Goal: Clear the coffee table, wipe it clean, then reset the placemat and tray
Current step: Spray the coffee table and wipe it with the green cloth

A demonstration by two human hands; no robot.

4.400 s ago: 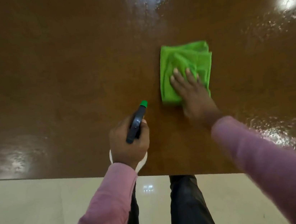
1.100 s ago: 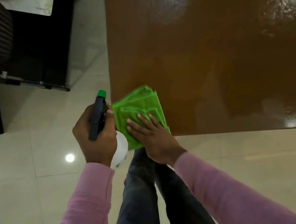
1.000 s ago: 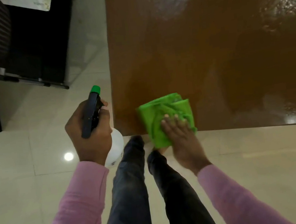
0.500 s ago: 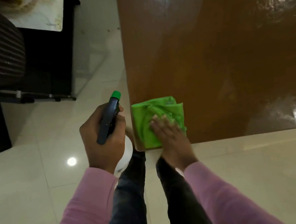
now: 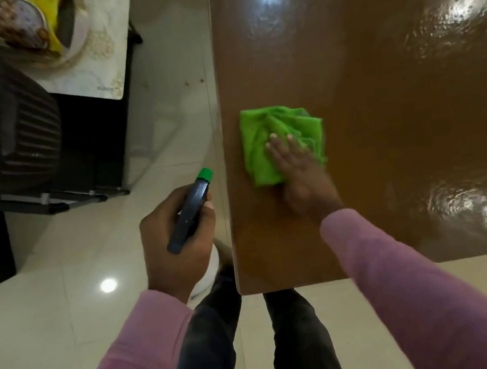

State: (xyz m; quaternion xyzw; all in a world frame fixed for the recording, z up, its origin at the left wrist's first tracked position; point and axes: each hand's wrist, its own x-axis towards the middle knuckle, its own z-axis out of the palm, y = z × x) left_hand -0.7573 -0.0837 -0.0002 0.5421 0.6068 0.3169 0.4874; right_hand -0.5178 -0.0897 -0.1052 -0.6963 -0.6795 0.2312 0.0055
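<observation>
The brown coffee table (image 5: pixel 393 87) fills the right half of the head view, its glossy top streaked with wet patches. A crumpled green cloth (image 5: pixel 264 138) lies near the table's left edge. My right hand (image 5: pixel 299 173) presses flat on the cloth with straight fingers. My left hand (image 5: pixel 175 242) hangs over the floor just left of the table and grips a spray bottle (image 5: pixel 191 212) with a dark trigger head, green nozzle and white body. A pale patterned placemat (image 5: pixel 96 64) and a tray (image 5: pixel 38 25) with yellow items sit on a side surface at the top left.
A dark ribbed chair (image 5: pixel 5 129) and a black stand (image 5: pixel 93 136) are at the left. Pale floor tiles (image 5: pixel 52 318) surround the table. My legs in dark trousers (image 5: pixel 297 347) stand at the table's near left corner.
My right hand has slid the green cloth away from the near corner, farther up along the table's left edge. The view tilted up, showing the placemat and tray. The bottle stayed in my left hand.
</observation>
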